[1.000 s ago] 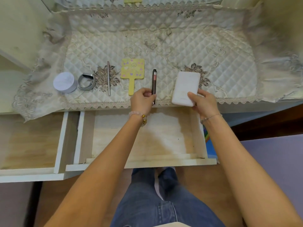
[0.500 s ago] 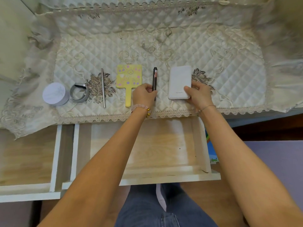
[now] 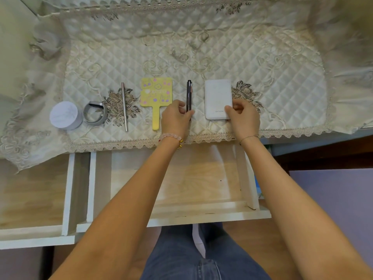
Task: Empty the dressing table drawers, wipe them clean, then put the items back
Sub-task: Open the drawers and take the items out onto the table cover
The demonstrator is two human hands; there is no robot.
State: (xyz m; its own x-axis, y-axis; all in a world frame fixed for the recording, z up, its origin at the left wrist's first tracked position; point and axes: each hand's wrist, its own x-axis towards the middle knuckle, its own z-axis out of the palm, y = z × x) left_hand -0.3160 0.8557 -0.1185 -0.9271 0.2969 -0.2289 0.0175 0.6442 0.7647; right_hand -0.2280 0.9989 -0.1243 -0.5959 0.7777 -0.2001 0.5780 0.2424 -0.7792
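Note:
Two white drawers stand pulled out below the dressing table: a middle one [image 3: 212, 214] with a bare wooden floor and a left one [image 3: 32, 237], also bare. On the quilted cream cloth [image 3: 201, 47] lie a white round jar [image 3: 65, 115], a grey band [image 3: 94, 113], a silver pen [image 3: 124, 106], a yellow hand mirror [image 3: 156, 96], a dark pen [image 3: 189, 93] and a white power bank [image 3: 217, 98]. My left hand [image 3: 175, 118] pinches the dark pen's near end. My right hand [image 3: 243, 118] grips the power bank's near right corner.
The cloth's lace edge [image 3: 131, 143] hangs over the table front above the drawers. My legs in blue jeans [image 3: 191, 253] are under the middle drawer. A purple surface [image 3: 333, 199] lies to the right, and a pale wall or panel [image 3: 12, 37] stands at the left.
Both hands carried the dark pen and the power bank from the table's front edge farther back onto the cloth, in line with the other items. The camera tilted forward.

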